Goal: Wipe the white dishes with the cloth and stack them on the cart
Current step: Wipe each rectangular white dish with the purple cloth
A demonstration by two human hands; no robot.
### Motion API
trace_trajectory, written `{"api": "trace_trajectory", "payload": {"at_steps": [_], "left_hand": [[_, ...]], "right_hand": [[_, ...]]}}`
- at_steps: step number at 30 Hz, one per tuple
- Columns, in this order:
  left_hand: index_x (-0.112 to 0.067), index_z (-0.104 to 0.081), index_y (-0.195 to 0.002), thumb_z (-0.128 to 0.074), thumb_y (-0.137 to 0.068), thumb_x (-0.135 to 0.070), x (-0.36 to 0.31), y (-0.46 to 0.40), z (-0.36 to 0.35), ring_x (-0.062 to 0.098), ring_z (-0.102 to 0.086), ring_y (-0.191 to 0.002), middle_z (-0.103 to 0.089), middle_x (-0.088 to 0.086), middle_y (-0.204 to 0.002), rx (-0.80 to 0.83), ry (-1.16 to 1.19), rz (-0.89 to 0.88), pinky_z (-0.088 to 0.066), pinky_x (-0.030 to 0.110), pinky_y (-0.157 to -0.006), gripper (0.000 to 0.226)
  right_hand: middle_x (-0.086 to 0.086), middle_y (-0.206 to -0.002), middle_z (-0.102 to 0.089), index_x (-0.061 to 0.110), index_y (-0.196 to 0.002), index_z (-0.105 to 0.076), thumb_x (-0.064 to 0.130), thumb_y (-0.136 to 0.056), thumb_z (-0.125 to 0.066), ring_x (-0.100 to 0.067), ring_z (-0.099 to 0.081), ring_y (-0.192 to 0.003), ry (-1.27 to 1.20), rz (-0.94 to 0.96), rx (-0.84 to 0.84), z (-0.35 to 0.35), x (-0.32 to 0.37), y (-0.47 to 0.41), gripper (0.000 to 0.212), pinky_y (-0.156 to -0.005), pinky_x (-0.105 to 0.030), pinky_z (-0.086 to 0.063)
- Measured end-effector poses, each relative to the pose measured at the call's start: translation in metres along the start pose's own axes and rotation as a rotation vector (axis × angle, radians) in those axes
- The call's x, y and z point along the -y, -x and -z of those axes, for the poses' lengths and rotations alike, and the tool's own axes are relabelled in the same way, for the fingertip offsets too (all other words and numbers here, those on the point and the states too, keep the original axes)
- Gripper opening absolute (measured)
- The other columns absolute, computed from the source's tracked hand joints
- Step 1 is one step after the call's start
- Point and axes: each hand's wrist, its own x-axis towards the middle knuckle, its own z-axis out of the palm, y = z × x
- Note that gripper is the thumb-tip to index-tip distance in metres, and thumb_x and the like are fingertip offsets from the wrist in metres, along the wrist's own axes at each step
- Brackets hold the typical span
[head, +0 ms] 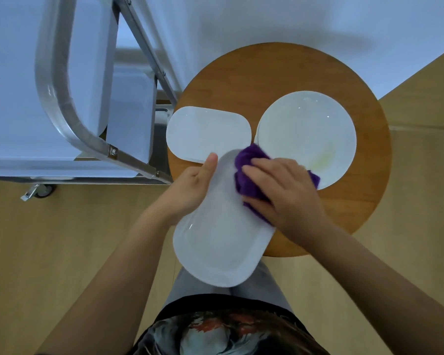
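Observation:
My left hand [190, 185] grips the left edge of a long white oblong dish [221, 242], thumb on its rim, holding it tilted above the near edge of a round wooden table [241, 73]. My right hand [285, 193] presses a bunched purple cloth [246, 165] onto the dish's upper right part. A second white oblong dish [205, 131] lies flat on the table's left side. A round white plate [308, 134] sits on the right, with another plate edge showing under it.
A metal-framed cart [62, 119] with pale grey shelves stands to the left of the table, one caster [42, 190] visible on the wooden floor. A white wall rises behind the table. My legs are under the held dish.

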Motion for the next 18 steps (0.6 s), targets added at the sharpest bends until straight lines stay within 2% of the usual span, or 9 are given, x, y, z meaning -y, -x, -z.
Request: {"api": "trace_trajectory", "payload": {"at_steps": [3, 6, 8, 11, 13, 14, 16, 18], "left_hand": [[-0.013, -0.066, -0.081, -0.018, -0.081, -0.070, -0.007, 0.004, 0.000, 0.018, -0.066, -0.081, -0.069, -0.001, -0.073, 0.061, 0.020, -0.023, -0.052, 0.032, -0.079, 0.075], [0.004, -0.064, -0.097, -0.023, -0.082, -0.067, -0.010, 0.011, 0.003, 0.036, -0.062, -0.095, -0.068, 0.021, -0.096, 0.073, 0.008, -0.069, -0.049, 0.043, -0.087, 0.083], [0.004, -0.066, -0.096, -0.034, -0.090, -0.058, -0.007, 0.014, 0.001, 0.038, -0.062, -0.090, -0.068, 0.023, -0.094, 0.057, 0.015, -0.066, -0.050, 0.043, -0.079, 0.070], [0.000, -0.069, -0.091, -0.046, -0.098, -0.035, -0.002, 0.015, -0.003, 0.031, -0.067, -0.080, -0.072, 0.012, -0.084, -0.099, 0.073, -0.052, -0.055, 0.033, -0.068, 0.043], [0.000, -0.069, -0.091, -0.047, -0.098, -0.032, 0.002, 0.014, -0.005, 0.026, -0.068, -0.075, -0.072, 0.009, -0.082, -0.199, 0.135, -0.061, -0.055, 0.028, -0.064, 0.040], [0.003, -0.067, -0.089, -0.047, -0.098, -0.032, 0.003, 0.014, -0.006, 0.027, -0.067, -0.072, -0.071, 0.011, -0.080, -0.231, 0.155, -0.068, -0.055, 0.030, -0.064, 0.042], [0.008, -0.061, -0.080, -0.047, -0.098, -0.032, 0.001, 0.014, -0.012, 0.028, -0.059, -0.062, -0.066, 0.016, -0.073, -0.297, 0.197, -0.072, -0.051, 0.032, -0.060, 0.046], [0.009, -0.059, -0.080, -0.047, -0.098, -0.032, -0.002, 0.011, -0.018, 0.025, -0.058, -0.064, -0.064, 0.014, -0.071, -0.394, 0.295, -0.041, -0.052, 0.031, -0.059, 0.046]], "right_hand": [[-0.014, -0.115, -0.066, 0.004, -0.112, -0.067, 0.029, -0.085, -0.058, -0.034, -0.062, -0.104, 0.004, 0.102, 0.018, -0.009, 0.016, -0.008, 0.038, -0.087, -0.041, -0.049], [-0.014, -0.124, -0.061, 0.006, -0.120, -0.062, 0.032, -0.081, -0.068, -0.035, -0.059, -0.110, -0.059, -0.047, 0.034, -0.008, 0.003, -0.022, 0.047, -0.088, -0.046, -0.046], [-0.007, -0.125, -0.058, 0.012, -0.127, -0.054, 0.039, -0.080, -0.067, -0.027, -0.056, -0.109, -0.191, -0.201, 0.095, -0.005, -0.007, -0.030, 0.056, -0.084, -0.042, -0.049], [0.014, -0.112, -0.052, 0.028, -0.126, -0.045, 0.042, -0.076, -0.072, -0.007, -0.051, -0.096, -0.396, -0.456, 0.123, -0.006, -0.018, -0.032, 0.058, -0.076, -0.021, -0.045], [0.024, -0.100, -0.047, 0.035, -0.117, -0.040, 0.039, -0.074, -0.075, -0.004, -0.051, -0.087, -0.566, -0.689, 0.103, -0.006, -0.022, -0.030, 0.056, -0.065, -0.010, -0.043], [0.026, -0.097, -0.046, 0.037, -0.114, -0.037, 0.036, -0.073, -0.077, -0.002, -0.051, -0.086, -0.657, -0.799, 0.083, -0.006, -0.022, -0.026, 0.057, -0.057, -0.006, -0.043], [0.024, -0.097, -0.049, 0.036, -0.112, -0.038, 0.032, -0.071, -0.079, -0.005, -0.054, -0.086, -0.846, -0.983, 0.009, -0.008, -0.017, -0.018, 0.058, -0.053, -0.006, -0.046], [0.017, -0.101, -0.055, 0.035, -0.112, -0.042, 0.028, -0.070, -0.080, -0.010, -0.058, -0.089, -1.027, -1.119, -0.065, -0.012, -0.006, -0.008, 0.058, -0.062, -0.017, -0.053]]}}
